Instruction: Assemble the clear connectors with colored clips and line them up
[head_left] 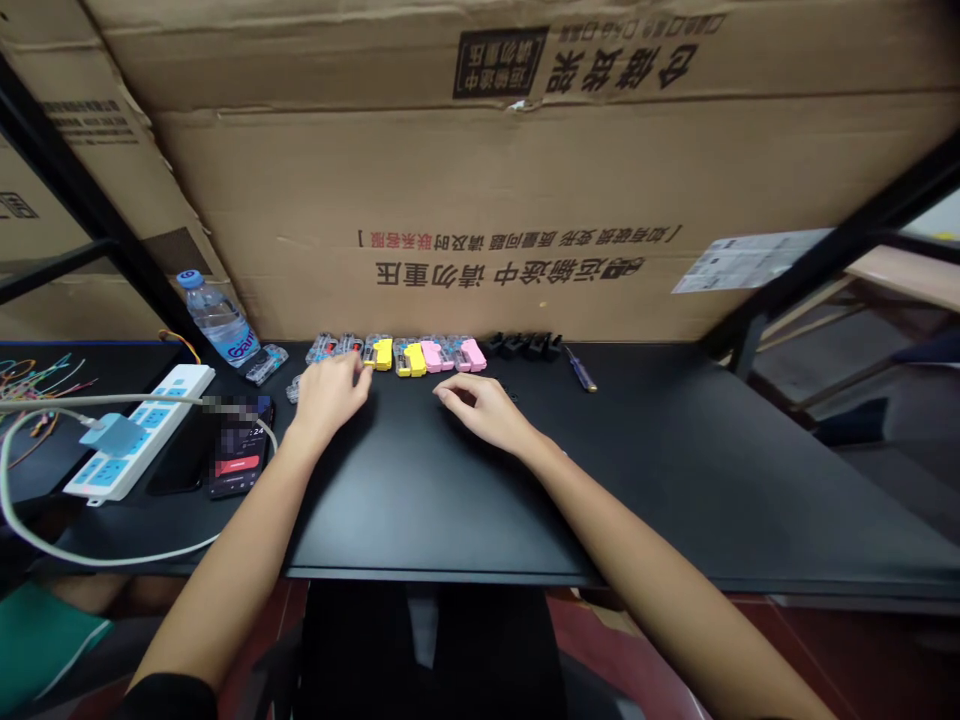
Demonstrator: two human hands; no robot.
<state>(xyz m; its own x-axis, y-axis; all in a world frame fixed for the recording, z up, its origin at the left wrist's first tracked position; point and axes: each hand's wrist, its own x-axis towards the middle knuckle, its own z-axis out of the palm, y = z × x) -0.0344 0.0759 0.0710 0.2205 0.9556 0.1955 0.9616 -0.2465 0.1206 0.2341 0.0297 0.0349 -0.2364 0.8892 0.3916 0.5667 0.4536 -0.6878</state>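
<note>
Reaching over the desk [420, 510], left hand [330, 395] was by yellow parts [412, 360], grip impossible to tell, right hand [481, 405] was slack, empty, pink parts [471, 356] lay on its far side.

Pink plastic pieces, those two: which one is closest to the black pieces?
The rightmost pink piece, beside the black pieces. The other pink piece is farther left, next to a yellow piece.
</note>
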